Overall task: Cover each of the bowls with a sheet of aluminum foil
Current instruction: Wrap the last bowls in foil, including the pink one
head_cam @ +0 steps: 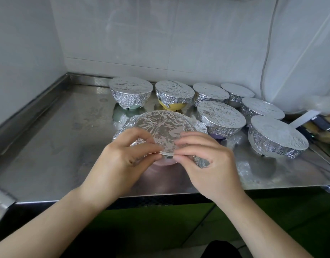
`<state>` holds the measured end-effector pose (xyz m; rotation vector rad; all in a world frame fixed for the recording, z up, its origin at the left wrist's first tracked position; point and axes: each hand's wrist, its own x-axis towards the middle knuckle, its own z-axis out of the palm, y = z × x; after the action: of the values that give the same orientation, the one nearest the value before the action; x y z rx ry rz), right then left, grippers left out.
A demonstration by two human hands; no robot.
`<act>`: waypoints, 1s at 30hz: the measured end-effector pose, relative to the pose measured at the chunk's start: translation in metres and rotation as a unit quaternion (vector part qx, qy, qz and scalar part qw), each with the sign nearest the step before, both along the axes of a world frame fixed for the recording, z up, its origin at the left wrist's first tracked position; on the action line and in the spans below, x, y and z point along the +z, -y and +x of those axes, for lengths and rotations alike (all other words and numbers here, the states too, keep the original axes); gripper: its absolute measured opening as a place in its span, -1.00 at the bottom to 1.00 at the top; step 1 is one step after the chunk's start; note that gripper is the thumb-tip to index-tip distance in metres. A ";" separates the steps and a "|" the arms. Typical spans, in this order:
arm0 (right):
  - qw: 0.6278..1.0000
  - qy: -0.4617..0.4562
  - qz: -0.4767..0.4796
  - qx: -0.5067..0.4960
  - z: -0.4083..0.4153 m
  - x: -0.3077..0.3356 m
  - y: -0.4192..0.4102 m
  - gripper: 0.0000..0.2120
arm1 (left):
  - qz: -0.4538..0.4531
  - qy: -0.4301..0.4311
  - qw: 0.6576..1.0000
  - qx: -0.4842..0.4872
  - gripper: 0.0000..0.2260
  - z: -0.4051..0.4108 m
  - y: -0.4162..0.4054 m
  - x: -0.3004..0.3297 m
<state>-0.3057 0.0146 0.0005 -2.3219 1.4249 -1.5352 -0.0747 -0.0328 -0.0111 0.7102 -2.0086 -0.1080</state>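
Front bowl (161,162), pinkish base barely showing under the hands, sits on the steel counter (58,146) near its front edge, foil sheet (160,127) draped over the top and already folded down most of the rim. Left hand (121,162) and right hand (203,162) both pinch the near foil edge between thumb and fingertips, fingers curled tight, hands almost touching over the bowl's near rim. Risk: foil looks thin and creased, so a hard tug at that pinched flap would likely tear it or lift the far side off the rim; pressing down unevenly could tip the bowl toward the counter edge, since neither hand grips the bowl itself. Seven covered bowls stand behind and right of the front bowl: green-based one (130,95), yellow-based one (174,95), purple-based one (220,118), nearest right one (277,136), others along the wall. The purple-based one is just beside the front bowl's right rear, little room to turn there. Cable (264,67) hangs down the wall right of the row; clutter at far right of the bowls, too blurred to name.
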 end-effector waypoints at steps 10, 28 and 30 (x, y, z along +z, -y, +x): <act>0.999 -0.041 -0.007 -0.030 -0.005 0.002 0.001 -0.86 | 0.003 0.015 1.000 -0.011 -0.88 0.016 0.010 0.009; 0.981 0.001 0.066 -0.184 -0.005 0.041 0.035 -0.86 | 0.095 -0.006 0.994 0.061 -0.92 0.014 0.004 0.022; 0.966 -0.029 0.128 -0.221 -0.016 0.039 0.051 -0.90 | 0.119 -0.017 0.990 0.071 -0.94 0.012 0.003 0.024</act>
<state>-0.3212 -0.0367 0.0398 -2.0043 2.1241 -1.2603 -0.0631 -0.0355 0.0130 0.9941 -1.9252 -0.2759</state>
